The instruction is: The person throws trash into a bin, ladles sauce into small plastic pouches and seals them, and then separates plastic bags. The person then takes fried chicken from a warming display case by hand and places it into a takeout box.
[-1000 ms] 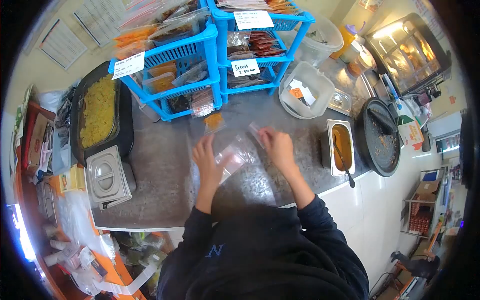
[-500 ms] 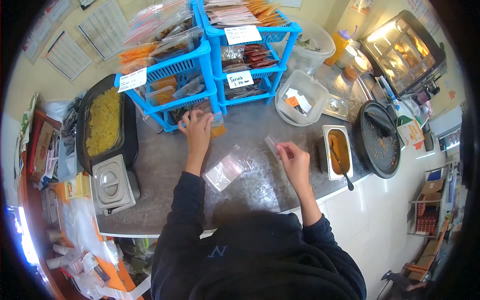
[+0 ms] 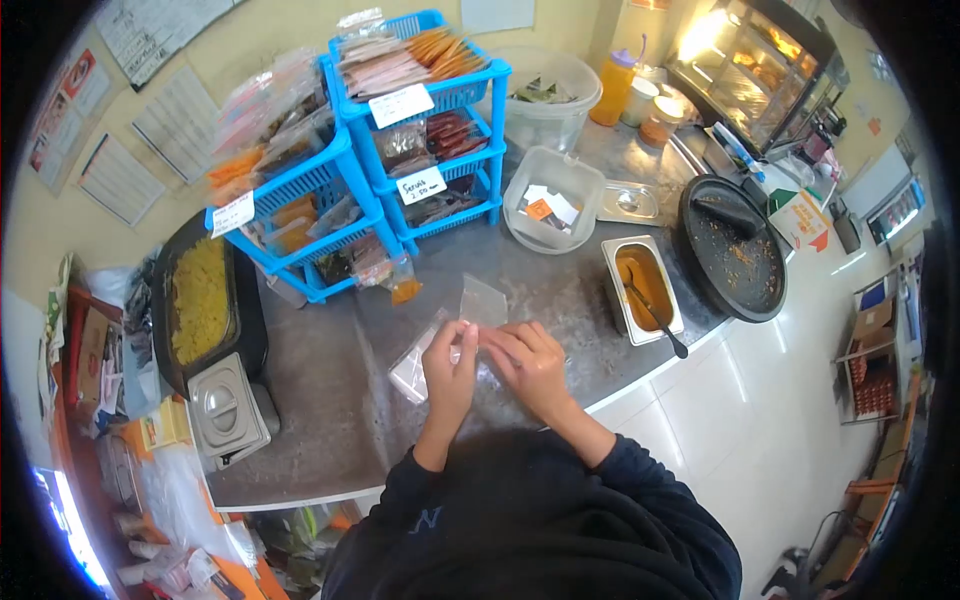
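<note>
A small clear zip bag point(image 3: 483, 299) is held upright above the counter, pinched by the fingertips of both hands at its near edge. My left hand point(image 3: 453, 362) is closed on the left part of that edge, and my right hand point(image 3: 532, 364) grips close beside it, fingers nearly touching. The bag looks flat, with nothing visible inside. Just left of my left hand, a clear packet of more bags point(image 3: 409, 376) lies on the dark counter point(image 3: 325, 370), partly covered by the hand.
Blue tiered racks point(image 3: 372, 188) full of filled bags stand at the back. A steel pan of orange sauce with a ladle point(image 3: 640, 285) and a stone mortar point(image 3: 735, 270) sit to the right. A clear tub point(image 3: 553, 195) holds cards. Yellow food fills a black tray point(image 3: 203, 300) at left.
My left hand has come away from the rack, down and right to the bag. My right hand has moved left, bringing the bag between both hands. The camera view has shifted.
</note>
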{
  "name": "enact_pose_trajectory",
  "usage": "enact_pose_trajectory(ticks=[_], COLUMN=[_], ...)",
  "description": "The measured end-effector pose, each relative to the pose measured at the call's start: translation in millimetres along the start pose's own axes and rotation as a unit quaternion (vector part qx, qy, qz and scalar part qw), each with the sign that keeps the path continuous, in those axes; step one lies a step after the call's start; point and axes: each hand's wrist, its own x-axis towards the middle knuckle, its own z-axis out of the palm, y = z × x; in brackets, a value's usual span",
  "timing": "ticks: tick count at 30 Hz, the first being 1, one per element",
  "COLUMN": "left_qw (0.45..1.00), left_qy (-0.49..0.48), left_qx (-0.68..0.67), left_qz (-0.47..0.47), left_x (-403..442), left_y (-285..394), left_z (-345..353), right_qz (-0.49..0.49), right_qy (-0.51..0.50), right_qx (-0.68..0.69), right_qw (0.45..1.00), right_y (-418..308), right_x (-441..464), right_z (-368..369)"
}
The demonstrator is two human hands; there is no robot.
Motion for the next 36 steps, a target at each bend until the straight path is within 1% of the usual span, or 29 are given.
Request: enact_pose_trajectory(ticks=[2, 3, 6, 9, 12, 15, 18, 21, 24, 26, 27, 28, 31, 32, 33, 34, 35, 36], left_qw=[1.0, 0.999, 0.998, 0.996, 0.984, 0.956, 0.941, 0.944, 0.902, 0.893, 0.892, 0.889, 0.964, 0.99, 0.997, 0.984, 0.97, 0.942], left_qy=[-0.023, -0.01, -0.044, -0.09, -0.174, -0.188, -0.113, 0.018, 0.134, 0.079, 0.057, 0.036, 0.027, 0.028, 0.027, 0.026, -0.031, -0.033], left_qx=[-0.006, -0.044, 0.045, 0.027, 0.023, 0.11, 0.192, 0.129, 0.156, 0.218, 0.238, 0.259, 0.117, 0.024, -0.069, -0.159, -0.221, -0.288], left_qz=[0.018, -0.004, 0.005, 0.01, 0.042, 0.199, 0.255, 0.304, 0.38, 0.386, 0.381, 0.376, 0.235, 0.135, 0.031, -0.076, -0.1, -0.167], left_x=[-7, -11, -23, -32, -41, -45, -48, -40, -37, -36, -35, -35, -38, -37, -35, -35, -30, -27], left_y=[6, 15, 17, 15, 19, 34, 40, 49, 59, 48, 48, 47, 39, 39, 39, 38, 31, 38], left_z=[0, 3, 3, 3, 1, 15, 40, 59, 82, 87, 94, 101, 127, 134, 141, 147, 147, 153], right_qz=[0.013, 0.021, 0.053, 0.112, 0.068, -0.015, -0.022, 0.139, 0.189, 0.199, 0.2, 0.173, 0.096, 0.073, 0.051, 0.03, 0.025, 0.024], right_qy=[-0.002, -0.004, -0.055, -0.117, -0.154, -0.05, 0.0, -0.015, -0.021, 0.051, 0.085, 0.094, 0.108, 0.106, 0.103, 0.1, 0.097, 0.099], right_qx=[0.012, 0.016, 0.096, 0.208, 0.246, 0.085, -0.018, 0.09, 0.13, 0.153, 0.164, 0.148, 0.1, 0.083, 0.065, 0.047, 0.037, 0.036], right_qw=[1.0, 1.0, 0.992, 0.964, 0.954, 0.995, 1.0, 0.986, 0.973, 0.967, 0.962, 0.969, 0.984, 0.988, 0.991, 0.993, 0.994, 0.994], right_y=[-4, -4, 1, 4, 10, 20, 20, 4, 12, 21, 26, 29, 38, 42, 46, 51, 62, 71], right_x=[-4, -6, -20, -27, -32, -34, -18, -21, -29, -23, -19, -18, -13, -10, -7, -7, -10, -9], right_z=[-9, -14, -26, -44, -66, -75, -90, -93, -98, -108, -113, -116, -118, -120, -123, -126, -126, -131])
